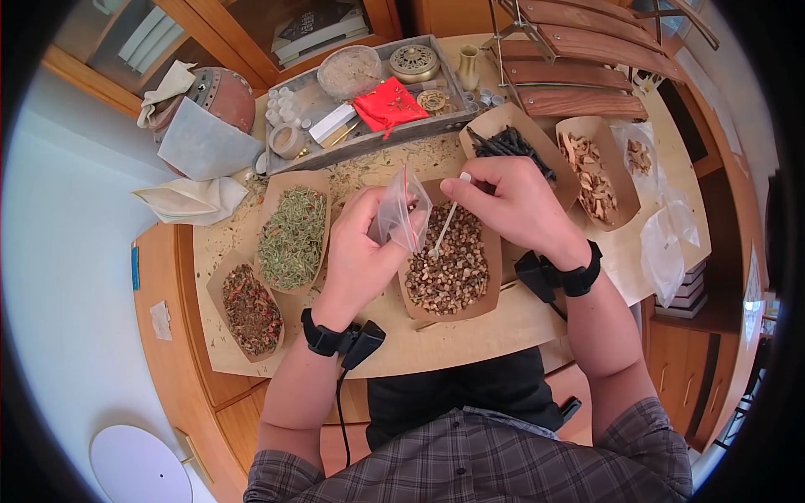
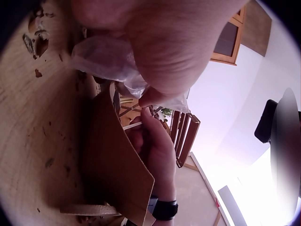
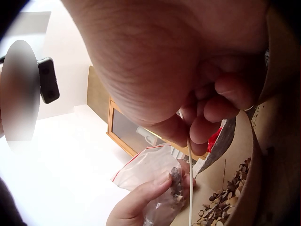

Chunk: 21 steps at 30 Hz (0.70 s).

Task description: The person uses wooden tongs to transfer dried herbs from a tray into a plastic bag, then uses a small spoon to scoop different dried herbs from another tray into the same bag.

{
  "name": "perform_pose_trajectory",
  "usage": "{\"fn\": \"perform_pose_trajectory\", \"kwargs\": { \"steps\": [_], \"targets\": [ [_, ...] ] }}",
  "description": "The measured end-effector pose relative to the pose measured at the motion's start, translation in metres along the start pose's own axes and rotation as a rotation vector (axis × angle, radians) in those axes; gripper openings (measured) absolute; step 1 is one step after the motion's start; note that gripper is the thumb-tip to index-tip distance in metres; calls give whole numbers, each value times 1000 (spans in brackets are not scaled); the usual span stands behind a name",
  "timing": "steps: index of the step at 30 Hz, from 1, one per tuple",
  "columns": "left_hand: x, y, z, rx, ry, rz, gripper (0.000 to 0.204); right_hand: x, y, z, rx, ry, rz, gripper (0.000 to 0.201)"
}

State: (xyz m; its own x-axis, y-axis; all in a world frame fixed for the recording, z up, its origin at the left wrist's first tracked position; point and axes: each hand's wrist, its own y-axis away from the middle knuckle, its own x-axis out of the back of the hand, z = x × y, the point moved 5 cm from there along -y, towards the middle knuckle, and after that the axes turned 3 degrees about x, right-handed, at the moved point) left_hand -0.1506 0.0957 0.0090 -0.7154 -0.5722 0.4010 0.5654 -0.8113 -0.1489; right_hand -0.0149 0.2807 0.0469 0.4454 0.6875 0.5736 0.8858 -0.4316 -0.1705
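Note:
My left hand (image 1: 356, 256) holds a clear zip bag (image 1: 402, 216) with a red seal line, its mouth spread above a brown paper tray (image 1: 495, 281). Dark bits show inside the bag (image 3: 153, 174) in the right wrist view, with the left thumb pressed against the plastic. Between thumb and fingers, my right hand (image 1: 524, 205) pinches a thin white long-handled spoon (image 1: 450, 220). The spoon slants down, its small bowl at the chopped brown and cream pieces (image 1: 449, 281) that fill the tray.
Left of the hands lie trays of green dried herb (image 1: 293, 239) and reddish-brown mix (image 1: 251, 312). Dark sticks (image 1: 511, 147) and pale chips (image 1: 591, 176) fill trays at right. Behind stands a grey tray (image 1: 352, 149) bearing a red pouch (image 1: 390, 105); a wooden slatted stand (image 1: 579, 75) is at back right.

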Motion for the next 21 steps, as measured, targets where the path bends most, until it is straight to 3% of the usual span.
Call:
{"fn": "perform_pose_trajectory", "kwargs": {
  "steps": [21],
  "targets": [
    [0, -1, -5, 13, 14, -3, 28, 0, 0, 0, 11, 1, 2, 45]
  ]
}}
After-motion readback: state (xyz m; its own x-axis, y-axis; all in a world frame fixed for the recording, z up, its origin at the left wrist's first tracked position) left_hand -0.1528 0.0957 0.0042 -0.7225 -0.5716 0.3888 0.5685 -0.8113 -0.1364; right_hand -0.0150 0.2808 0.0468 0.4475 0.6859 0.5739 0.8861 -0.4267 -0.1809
